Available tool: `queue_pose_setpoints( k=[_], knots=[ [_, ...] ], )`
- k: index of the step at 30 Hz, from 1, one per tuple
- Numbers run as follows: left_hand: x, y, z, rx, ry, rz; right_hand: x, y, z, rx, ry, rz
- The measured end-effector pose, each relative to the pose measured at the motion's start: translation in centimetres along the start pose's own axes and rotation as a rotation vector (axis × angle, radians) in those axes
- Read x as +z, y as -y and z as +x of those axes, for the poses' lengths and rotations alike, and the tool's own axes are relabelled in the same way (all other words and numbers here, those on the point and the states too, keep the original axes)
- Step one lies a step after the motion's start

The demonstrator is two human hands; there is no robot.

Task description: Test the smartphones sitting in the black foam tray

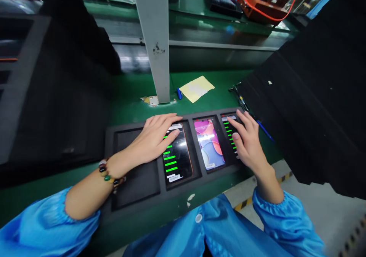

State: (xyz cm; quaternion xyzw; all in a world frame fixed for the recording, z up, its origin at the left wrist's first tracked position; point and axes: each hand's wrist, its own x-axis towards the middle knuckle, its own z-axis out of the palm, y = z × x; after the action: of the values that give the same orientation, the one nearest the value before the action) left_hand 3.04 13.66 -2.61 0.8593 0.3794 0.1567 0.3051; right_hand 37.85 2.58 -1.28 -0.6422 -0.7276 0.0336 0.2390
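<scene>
Hands are both down on a black foam tray (134, 184) that sits along the near edge of the green worktop (128, 97). Only one view here, the head cam looking down.

Left hand (153, 139) lies flat and relaxed, fingers spread, not gripping anything. Its fingertips rest on the top of the left phone (175, 160), which shows green bars on a dark screen. The tray slot under the wrist has no phone in it. There's a bead bracelet (110, 173) on that wrist.

Right hand (247, 141) is also loose and flat, fingers lying over the right phone (230, 133), another green-bar screen, in the tray's slot nearest the right end. Nothing grasped there either.

Middle phone (209, 142) sits between the two hands, untouched, with a colourful pink and blue wallpaper.

Further back on the worktop, a grey post (156, 40) stands upright, with a yellow paper (197, 88) just to its right and a blue pen (179, 93) between them. Black foam (309, 108) leans along the right edge.
</scene>
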Motion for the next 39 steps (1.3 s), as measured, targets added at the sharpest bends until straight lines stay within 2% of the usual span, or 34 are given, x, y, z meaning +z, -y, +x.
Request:
queue_pose_setpoints(
  k=[4, 6, 9, 12, 16, 21, 24, 30, 39],
  knots=[
    [0.2, 0.5, 0.0, 0.045, -0.012, 0.039, -1.3, -2.3, -3.7, 0.08, -0.15, 0.101],
    [0.2, 0.7, 0.0, 0.072, -0.014, 0.036, -1.3, -3.2, -5.2, 0.116, -0.166, 0.129],
    [0.0, 1.0, 0.0, 0.097, 0.002, 0.025, -1.0, -4.1, -6.1, 0.078, -0.164, 0.184],
    [-0.3, 1.1, 0.0, 0.114, 0.027, 0.031, -0.8, -4.1, -5.7, 0.028, -0.157, 0.218],
    [-0.6, 1.2, -0.1, 0.11, 0.056, 0.015, -0.8, -2.5, -4.9, -0.014, -0.12, 0.23],
    [-0.9, 1.3, -0.1, 0.111, 0.093, 0.006, 0.0, 0.0, -3.9, -0.187, 0.11, 0.289],
    [-1.0, 1.3, 0.0, 0.107, 0.108, -0.001, 0.4, 0.8, -3.1, -0.183, 0.203, 0.262],
    [-0.8, 1.5, -0.1, 0.099, 0.069, -0.003, 0.8, 1.4, -1.9, -0.135, 0.207, 0.203],
    [-0.7, 1.1, 0.1, 0.092, 0.046, 0.006, 1.2, 1.5, -1.8, -0.115, 0.218, 0.211]
  ],
)
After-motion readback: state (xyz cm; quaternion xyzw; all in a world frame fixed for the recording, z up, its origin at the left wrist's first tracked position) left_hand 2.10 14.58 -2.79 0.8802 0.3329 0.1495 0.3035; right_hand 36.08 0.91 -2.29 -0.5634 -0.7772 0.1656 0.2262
